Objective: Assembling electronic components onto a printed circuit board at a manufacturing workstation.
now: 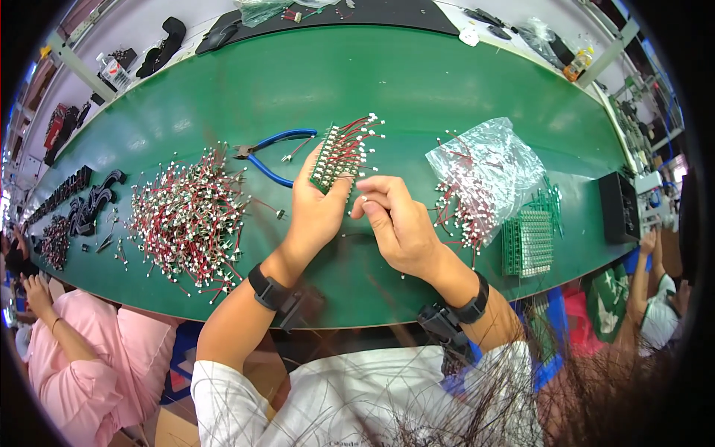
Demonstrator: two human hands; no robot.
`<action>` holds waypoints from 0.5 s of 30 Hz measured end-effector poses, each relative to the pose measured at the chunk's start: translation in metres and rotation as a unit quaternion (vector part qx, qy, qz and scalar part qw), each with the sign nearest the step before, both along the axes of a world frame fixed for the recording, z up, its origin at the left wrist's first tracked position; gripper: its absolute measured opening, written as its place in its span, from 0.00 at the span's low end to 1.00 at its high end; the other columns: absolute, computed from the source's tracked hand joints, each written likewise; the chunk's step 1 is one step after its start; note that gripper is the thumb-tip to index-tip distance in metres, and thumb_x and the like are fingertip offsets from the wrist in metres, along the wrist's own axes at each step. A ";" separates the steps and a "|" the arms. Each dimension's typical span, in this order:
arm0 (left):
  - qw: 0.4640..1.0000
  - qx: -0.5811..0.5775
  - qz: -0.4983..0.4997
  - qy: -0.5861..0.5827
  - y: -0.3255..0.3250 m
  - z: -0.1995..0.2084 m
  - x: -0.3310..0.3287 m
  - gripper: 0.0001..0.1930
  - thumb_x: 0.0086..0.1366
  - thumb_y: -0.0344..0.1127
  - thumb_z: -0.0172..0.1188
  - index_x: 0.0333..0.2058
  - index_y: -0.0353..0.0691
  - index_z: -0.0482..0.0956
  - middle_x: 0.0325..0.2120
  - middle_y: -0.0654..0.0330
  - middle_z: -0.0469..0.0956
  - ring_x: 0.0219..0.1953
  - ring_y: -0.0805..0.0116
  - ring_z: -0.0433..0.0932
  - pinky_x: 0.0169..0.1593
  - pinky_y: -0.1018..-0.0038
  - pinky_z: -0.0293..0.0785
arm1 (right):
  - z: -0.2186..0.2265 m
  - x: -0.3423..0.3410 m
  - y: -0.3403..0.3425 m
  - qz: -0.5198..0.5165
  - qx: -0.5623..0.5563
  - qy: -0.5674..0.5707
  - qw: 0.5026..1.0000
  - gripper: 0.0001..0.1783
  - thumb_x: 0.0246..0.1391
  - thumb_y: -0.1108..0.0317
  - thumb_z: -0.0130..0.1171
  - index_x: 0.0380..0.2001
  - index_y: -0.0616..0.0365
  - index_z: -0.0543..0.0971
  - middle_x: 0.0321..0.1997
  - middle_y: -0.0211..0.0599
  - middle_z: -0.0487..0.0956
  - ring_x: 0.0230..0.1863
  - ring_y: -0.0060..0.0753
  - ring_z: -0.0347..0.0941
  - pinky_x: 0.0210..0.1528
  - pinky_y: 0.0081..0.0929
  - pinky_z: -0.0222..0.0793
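My left hand [314, 214] is wrapped round a green circuit board panel [325, 158], tilted up above the middle of the table. Rows of small connectors line the panel, and red-and-black wire leads [355, 143] with white plugs stick out from its right side. Close to the panel's lower right, my right hand [408, 232] has its fingers curled, thumb and forefinger pinched together. Whatever small thing sits in that pinch is too small to make out. Just beyond my left hand lie cutting pliers [262, 153] with blue handles.
A large heap of wire leads [190, 216] lies at left. To the right are a clear plastic bag [495, 167] with more leads, stacked circuit boards [529, 244] and a black bin [618, 207]. Black parts [93, 201] lie far left, near a person in pink [89, 357].
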State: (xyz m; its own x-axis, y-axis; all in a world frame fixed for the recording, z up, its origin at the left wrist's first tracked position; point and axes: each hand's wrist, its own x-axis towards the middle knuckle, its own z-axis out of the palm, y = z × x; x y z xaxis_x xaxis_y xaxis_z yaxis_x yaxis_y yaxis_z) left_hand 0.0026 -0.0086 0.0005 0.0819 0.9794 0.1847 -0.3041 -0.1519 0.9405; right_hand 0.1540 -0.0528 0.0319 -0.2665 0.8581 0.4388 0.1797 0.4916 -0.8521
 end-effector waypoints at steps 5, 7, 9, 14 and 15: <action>1.000 0.002 0.023 -0.004 -0.003 0.001 0.007 0.24 0.65 0.19 0.54 0.60 0.33 0.67 0.44 0.62 0.79 0.43 0.77 0.78 0.47 0.77 0.76 | -0.010 0.000 0.005 -0.006 0.033 -0.009 0.999 0.07 0.64 0.77 0.53 0.44 0.66 0.74 0.32 0.40 0.81 0.31 0.27 0.78 0.35 0.25 0.74; 0.999 0.018 0.026 0.020 -0.002 -0.003 0.007 0.25 0.65 0.18 0.53 0.61 0.32 0.65 0.45 0.61 0.78 0.44 0.76 0.78 0.48 0.77 0.76 | -0.011 0.000 0.007 -0.027 0.050 -0.030 0.998 0.06 0.62 0.77 0.56 0.42 0.66 0.75 0.32 0.39 0.81 0.29 0.26 0.77 0.33 0.24 0.73; 0.998 0.034 0.029 0.044 -0.002 -0.005 0.006 0.26 0.65 0.17 0.52 0.62 0.32 0.64 0.46 0.60 0.78 0.45 0.75 0.78 0.50 0.76 0.76 | -0.010 -0.001 0.007 -0.047 0.066 -0.051 0.995 0.05 0.61 0.77 0.58 0.40 0.66 0.76 0.31 0.39 0.81 0.27 0.24 0.76 0.30 0.23 0.72; 0.990 0.078 -0.019 0.115 -0.005 -0.008 0.004 0.30 0.63 0.14 0.48 0.65 0.30 0.60 0.52 0.54 0.76 0.52 0.69 0.77 0.55 0.72 0.75 | -0.012 -0.001 0.010 -0.133 0.078 -0.062 0.986 0.04 0.56 0.77 0.63 0.34 0.66 0.80 0.30 0.38 0.80 0.22 0.22 0.74 0.26 0.20 0.69; 0.988 0.084 -0.038 0.126 -0.005 -0.008 0.004 0.30 0.63 0.14 0.47 0.65 0.29 0.60 0.52 0.54 0.76 0.52 0.69 0.77 0.56 0.72 0.75 | -0.013 -0.001 0.010 -0.134 0.078 -0.062 0.986 0.04 0.56 0.77 0.63 0.34 0.66 0.80 0.30 0.38 0.80 0.22 0.22 0.74 0.26 0.20 0.69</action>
State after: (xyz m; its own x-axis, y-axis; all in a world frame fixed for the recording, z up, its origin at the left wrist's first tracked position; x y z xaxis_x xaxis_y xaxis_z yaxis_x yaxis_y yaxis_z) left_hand 0.0065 -0.0141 -0.0079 0.2173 0.9260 0.3088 -0.0796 -0.2985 0.9511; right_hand 0.1529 -0.0426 0.0191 -0.0990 0.8298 0.5492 0.4189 0.5354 -0.7334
